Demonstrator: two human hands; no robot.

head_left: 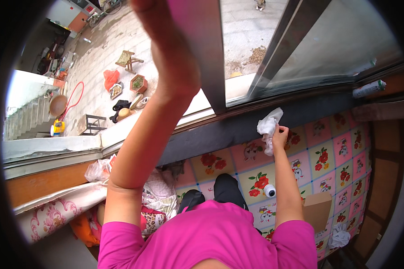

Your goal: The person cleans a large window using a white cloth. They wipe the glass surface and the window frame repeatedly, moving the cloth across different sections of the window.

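**Here, we see a crumpled, sheer white wad (269,123) in the right hand (280,136)**

Our right hand has its fingers closed around the wad, pinching it so that one end sticks up and another dangles. The wad is just in front of the dark grey, flat window sill (233,127). Our left hand (173,60) is raised high beside the upright, silver-grey metal window frame (211,54); its fingers run out of view, so we cannot tell whether it is open or gripping.

Below the right arm, we see a pink-and-cream checked cover with red flowers (238,162). On it are a small white cylinder with a dark end (269,191), a tan cardboard box (318,210) and a rumpled, whitish bundle (340,236). At the sill's far right we find a white can with a green cap (369,88).

Beyond the glass, on pale paving, we make out a low wooden stool (126,59), an orange-red plastic bag (111,80) and a reddish hexagonal planter (138,84).
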